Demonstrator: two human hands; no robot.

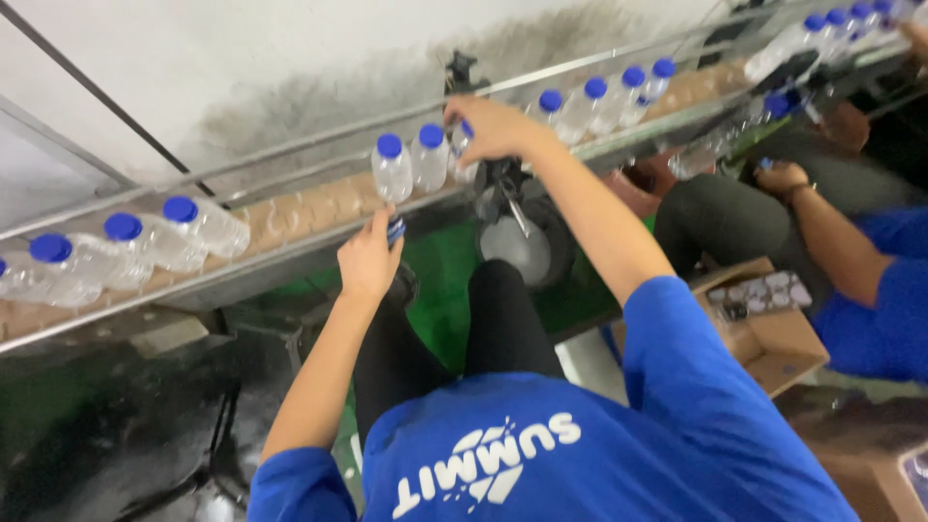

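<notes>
The clear plastic bottle (462,155) stands on the conveyor belt (290,217), mostly hidden behind the right hand (495,128), whose fingers are wrapped over its top, so that only its lower body and a sliver of blue cap show. Just to its left stand two more clear bottles with blue caps, one (429,157) close beside it and the next (391,166) touching that one. The left hand (368,259) hangs lower, in front of the belt's near edge and just below those two bottles, its fingers pinched around a small blue cap (396,230).

Farther left on the belt, three blue-capped bottles (174,237) lie tipped on their sides, overlapping one another. To the right of the right hand, a row of upright capped bottles (609,97) runs up the belt toward the far corner. Metal guide rails (290,155) run along both sides of the belt.

At the right, another person in a blue shirt sits beside the line, one hand (781,177) resting near the belt's underside. An open cardboard box (773,338) holding small items sits between the two people.
</notes>
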